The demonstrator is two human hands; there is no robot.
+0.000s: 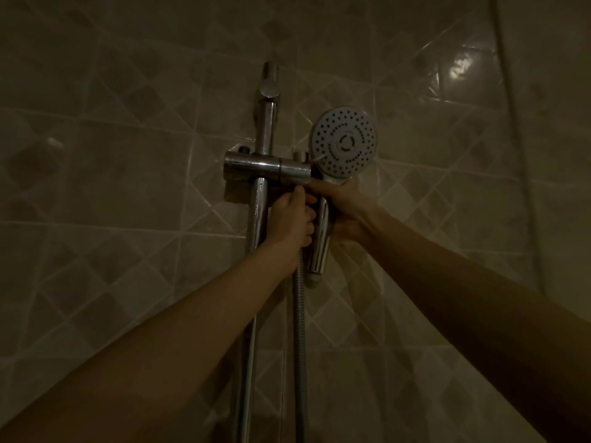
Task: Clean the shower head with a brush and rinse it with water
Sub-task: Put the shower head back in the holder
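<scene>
Against the dim tiled wall [128,155], the shower head [343,142] sits by the slider bracket [267,167], face toward the camera, handle running down. Right hand [345,209], arm stretched up, has its fingers wrapped around the handle. Left hand [294,222] is closed beside it, just under the bracket on the rail [256,225], above the hose [299,330].

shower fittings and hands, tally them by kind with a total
shower head: 1
vertical chrome rail: 1
sliding holder bracket: 1
metal hose: 1
hands: 2, left hand closed below the bracket, right hand around the shower head's handle
total: 6
</scene>
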